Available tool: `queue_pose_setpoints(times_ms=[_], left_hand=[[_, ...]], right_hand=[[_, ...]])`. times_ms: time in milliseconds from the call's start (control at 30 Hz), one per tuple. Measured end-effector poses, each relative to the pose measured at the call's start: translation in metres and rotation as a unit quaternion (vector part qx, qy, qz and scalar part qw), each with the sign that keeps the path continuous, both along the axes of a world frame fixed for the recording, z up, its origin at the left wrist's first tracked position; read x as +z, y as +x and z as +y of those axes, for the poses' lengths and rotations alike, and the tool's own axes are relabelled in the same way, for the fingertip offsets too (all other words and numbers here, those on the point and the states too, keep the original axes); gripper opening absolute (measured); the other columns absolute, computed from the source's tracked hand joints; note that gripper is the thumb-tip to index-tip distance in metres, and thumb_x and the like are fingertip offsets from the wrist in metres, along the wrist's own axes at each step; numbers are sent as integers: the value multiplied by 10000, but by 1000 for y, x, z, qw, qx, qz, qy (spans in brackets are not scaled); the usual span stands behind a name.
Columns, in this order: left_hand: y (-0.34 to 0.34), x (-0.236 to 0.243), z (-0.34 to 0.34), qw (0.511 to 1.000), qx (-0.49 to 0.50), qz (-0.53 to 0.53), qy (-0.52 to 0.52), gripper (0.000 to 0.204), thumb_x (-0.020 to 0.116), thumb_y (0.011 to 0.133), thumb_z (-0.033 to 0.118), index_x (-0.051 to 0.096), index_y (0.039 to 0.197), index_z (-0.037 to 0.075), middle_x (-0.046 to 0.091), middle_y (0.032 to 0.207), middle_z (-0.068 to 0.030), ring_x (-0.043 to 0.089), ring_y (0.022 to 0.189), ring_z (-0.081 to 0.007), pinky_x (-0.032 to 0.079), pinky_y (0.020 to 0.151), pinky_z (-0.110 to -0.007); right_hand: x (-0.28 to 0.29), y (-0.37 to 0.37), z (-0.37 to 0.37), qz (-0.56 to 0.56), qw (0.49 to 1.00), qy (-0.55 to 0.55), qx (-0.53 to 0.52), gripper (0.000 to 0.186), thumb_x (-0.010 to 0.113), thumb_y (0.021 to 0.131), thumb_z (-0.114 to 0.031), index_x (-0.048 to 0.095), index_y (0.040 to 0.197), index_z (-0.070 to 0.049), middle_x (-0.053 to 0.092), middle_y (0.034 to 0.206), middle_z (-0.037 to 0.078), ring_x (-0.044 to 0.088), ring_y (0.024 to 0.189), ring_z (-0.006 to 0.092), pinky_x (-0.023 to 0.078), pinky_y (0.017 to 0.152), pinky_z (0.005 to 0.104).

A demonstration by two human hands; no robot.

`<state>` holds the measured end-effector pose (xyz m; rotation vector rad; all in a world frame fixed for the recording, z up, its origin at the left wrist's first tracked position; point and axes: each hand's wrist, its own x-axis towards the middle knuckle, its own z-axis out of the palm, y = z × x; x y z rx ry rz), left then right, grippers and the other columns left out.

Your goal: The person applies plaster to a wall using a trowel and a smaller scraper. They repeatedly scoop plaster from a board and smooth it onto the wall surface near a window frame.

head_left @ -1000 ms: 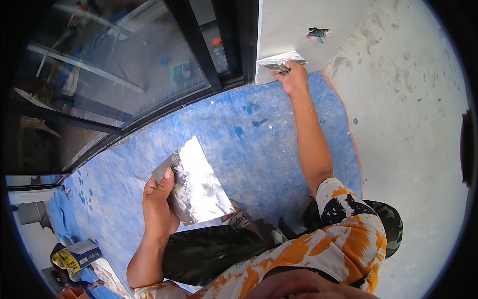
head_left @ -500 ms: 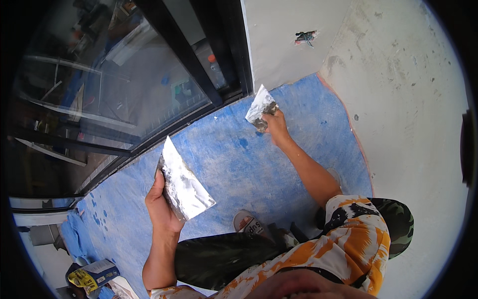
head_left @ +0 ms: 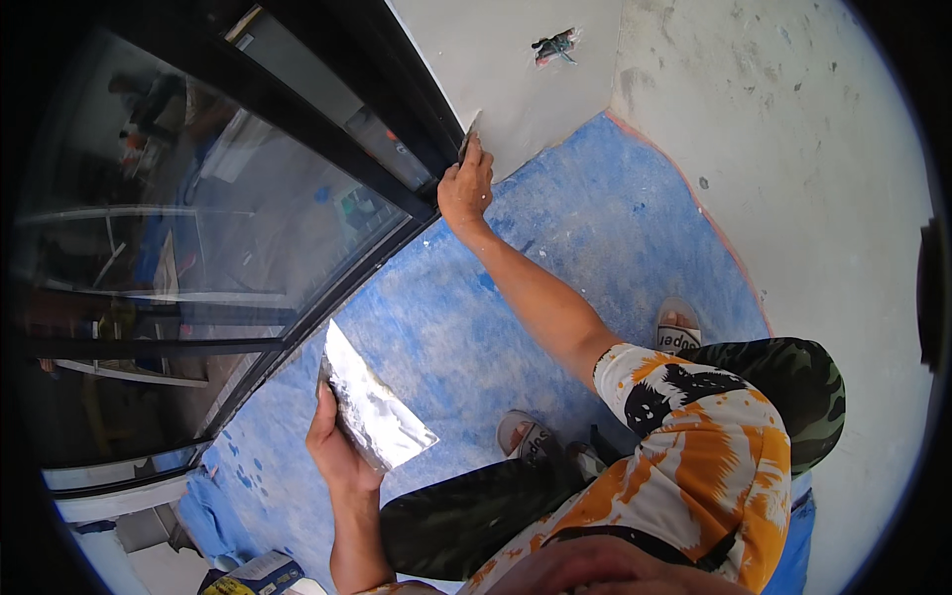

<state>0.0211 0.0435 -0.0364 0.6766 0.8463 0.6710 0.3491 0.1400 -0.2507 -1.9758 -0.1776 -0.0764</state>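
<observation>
My left hand point(head_left: 342, 451) grips a wide putty knife point(head_left: 382, 409) above the floor. Its shiny, flat blade carries smears of white putty. Up by the corner of the black door frame point(head_left: 421, 84), my right hand point(head_left: 466, 196) is closed around a second putty knife point(head_left: 474, 129). That blade is seen nearly edge-on, up at the strip of white wall point(head_left: 521, 94) beside the frame. Whether the blade touches the wall is hard to tell, and its handle is hidden by my fingers.
Blue sheeting point(head_left: 416, 317) covers the floor under my sandalled feet. Glass door panels point(head_left: 248, 218) stand on the left, a patchy grey wall point(head_left: 793, 188) on the right. Wires stick out of a wall hole point(head_left: 554, 46). A blue-and-yellow package point(head_left: 260, 573) and bunched blue cloth point(head_left: 210, 516) lie lower left.
My right hand has moved up and left with its putty knife, from over the floor to the wall beside the frame. My left hand sits slightly lower, still holding its knife.
</observation>
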Motion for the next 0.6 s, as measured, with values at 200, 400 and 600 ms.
queue_pose_setpoints(times_ms=[200,400,600], left_hand=[[3,-15,8,999,28,-9,-27,420,469,1078,292,539,1393,23,670,1244,-132,682,1075,-269,550,967,-417],[6,-19,25,994,5,-25,-106,394,473,1080,320,577,1349,50,683,1237,-97,674,1099,-243,539,980,-441],[22,-17,-10,933,46,-54,353,469,515,1060,396,530,1406,79,587,1391,-142,597,1238,-335,443,1097,-521]], right_hand=[[54,-61,-106,-131,901,240,337,535,532,955,-8,532,1461,-184,586,1308,96,614,1145,337,554,933,453],[63,-121,-189,-245,751,139,597,586,680,841,19,598,1404,-123,635,1262,158,666,1095,324,604,839,432],[60,-105,-209,573,551,424,433,405,521,914,-15,590,1312,-42,700,1167,129,701,982,298,572,774,475]])
